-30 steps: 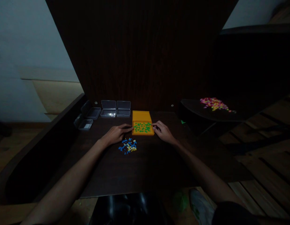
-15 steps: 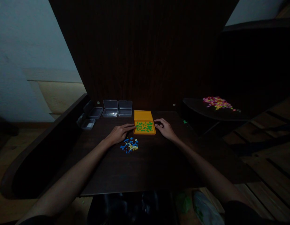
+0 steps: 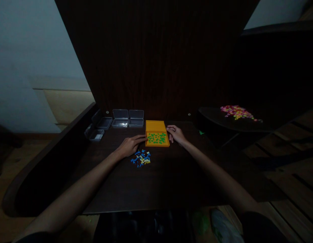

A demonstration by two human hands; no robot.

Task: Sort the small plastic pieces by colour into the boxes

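On the dark desk lies a hinged orange-yellow box (image 3: 156,126), lid laid back, with many small green plastic pieces (image 3: 160,138) spread in its tray. My left hand (image 3: 130,145) is at the box's left side, fingers stretched, the fingertips at the left rim and the inner edge of the tray. At the right side is my right hand (image 3: 177,135), its fingers loosely bent and apart beside the rim; whether they touch it I cannot tell. A small pile of blue, white and yellow pieces (image 3: 141,158) lies just in front of my left hand.
Several clear plastic cases (image 3: 120,122) stand with lids up along the back left of the desk. On a dark side shelf (image 3: 212,116) at the right sits a heap of pink, red and yellow bits (image 3: 238,112). A green scrap (image 3: 201,132) lies near the right back.
My right hand's fingers have shifted slightly at the box's right side, and lower fingers now show. The left hand stays at the left rim. The whole view has moved slightly.
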